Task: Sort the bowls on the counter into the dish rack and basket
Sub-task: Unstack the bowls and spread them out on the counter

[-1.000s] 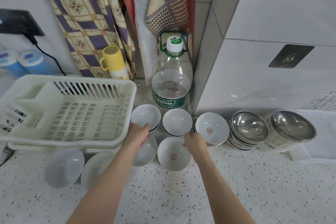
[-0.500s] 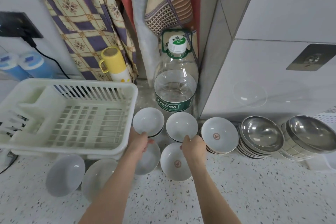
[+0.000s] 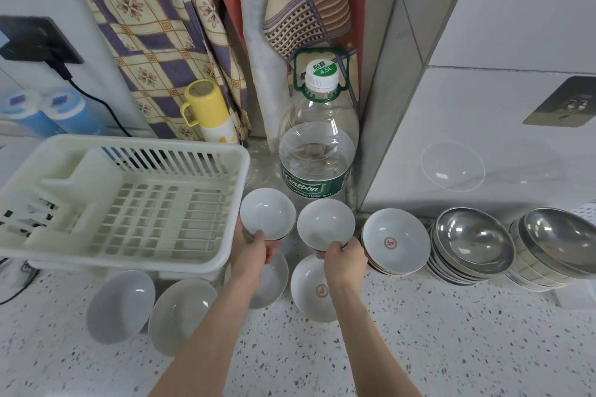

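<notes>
My left hand (image 3: pixel 253 256) grips the near rim of a small white bowl (image 3: pixel 267 213) beside the dish rack (image 3: pixel 129 190). My right hand (image 3: pixel 343 263) pinches the near rim of a second small white bowl (image 3: pixel 325 224). Below them lie a white bowl with a red mark (image 3: pixel 314 292) and another white bowl (image 3: pixel 274 280), partly hidden by my left wrist. A stack of marked white bowls (image 3: pixel 398 242) and two stacks of steel bowls (image 3: pixel 474 240) (image 3: pixel 558 240) stand to the right. Two pale bowls (image 3: pixel 121 306) (image 3: pixel 182 313) lie in front of the rack.
A large water bottle (image 3: pixel 317 145) stands behind the small bowls, in the wall corner. A yellow-capped flask (image 3: pixel 209 113) and hanging cloths are behind the rack. A white basket edge (image 3: pixel 585 209) shows at the far right. Speckled counter (image 3: pixel 451 342) stretches in front.
Both hands have moved forward from the lower bowls and closed on the near rims of the two small back bowls. The view has shifted closer.
</notes>
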The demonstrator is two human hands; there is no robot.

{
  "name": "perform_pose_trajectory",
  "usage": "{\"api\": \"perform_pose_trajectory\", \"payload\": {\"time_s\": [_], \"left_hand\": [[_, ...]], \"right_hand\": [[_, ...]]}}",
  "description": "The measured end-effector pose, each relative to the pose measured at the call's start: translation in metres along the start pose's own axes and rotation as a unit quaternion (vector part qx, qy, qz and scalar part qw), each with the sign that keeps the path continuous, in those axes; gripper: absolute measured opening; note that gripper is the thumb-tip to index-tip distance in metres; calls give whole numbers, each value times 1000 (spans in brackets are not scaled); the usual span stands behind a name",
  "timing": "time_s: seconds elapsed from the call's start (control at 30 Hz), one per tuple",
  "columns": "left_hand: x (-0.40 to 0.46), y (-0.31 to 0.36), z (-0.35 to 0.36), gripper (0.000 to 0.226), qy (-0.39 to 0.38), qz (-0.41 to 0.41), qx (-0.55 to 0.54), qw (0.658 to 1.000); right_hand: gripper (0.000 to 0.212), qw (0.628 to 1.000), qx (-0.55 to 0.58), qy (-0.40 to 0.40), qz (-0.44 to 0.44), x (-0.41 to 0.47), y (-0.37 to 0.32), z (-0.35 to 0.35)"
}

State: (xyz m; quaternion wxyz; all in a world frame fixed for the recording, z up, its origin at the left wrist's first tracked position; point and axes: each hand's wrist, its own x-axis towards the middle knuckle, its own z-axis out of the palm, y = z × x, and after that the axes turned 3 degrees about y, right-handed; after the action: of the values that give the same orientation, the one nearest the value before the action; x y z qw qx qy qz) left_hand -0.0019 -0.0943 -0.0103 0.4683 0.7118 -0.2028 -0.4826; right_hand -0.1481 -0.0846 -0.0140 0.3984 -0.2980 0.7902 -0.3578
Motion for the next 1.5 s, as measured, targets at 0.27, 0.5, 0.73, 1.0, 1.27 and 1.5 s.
{"api": "perform_pose_trajectory", "payload": {"time_s": [0.27, 0.5, 0.73, 1.0, 1.27, 1.5], "left_hand": [[-11, 3, 3, 60, -23, 37, -48, 998], [-20, 6, -1, 58, -55, 37, -98, 993], [-48, -3, -10, 57, -119, 34, -105, 987], [-107, -47, -56, 53, -187, 31, -88, 978], [-147, -112, -125, 56, -181, -11, -82, 980], [-137, -137, -145, 51, -132, -31, -40, 990]], "right_hand": [[22, 997, 55, 1, -52, -10, -2, -4], [43, 988, 102, 41, -112, -35, 1, -22], [38, 976, 138, 49, -161, -58, 15, -57], [39, 969, 205, 29, -136, -102, 49, -98], [34, 984, 165, 3, -64, -141, 122, -114], [33, 994, 109, -32, -8, -157, 150, -106]]}}
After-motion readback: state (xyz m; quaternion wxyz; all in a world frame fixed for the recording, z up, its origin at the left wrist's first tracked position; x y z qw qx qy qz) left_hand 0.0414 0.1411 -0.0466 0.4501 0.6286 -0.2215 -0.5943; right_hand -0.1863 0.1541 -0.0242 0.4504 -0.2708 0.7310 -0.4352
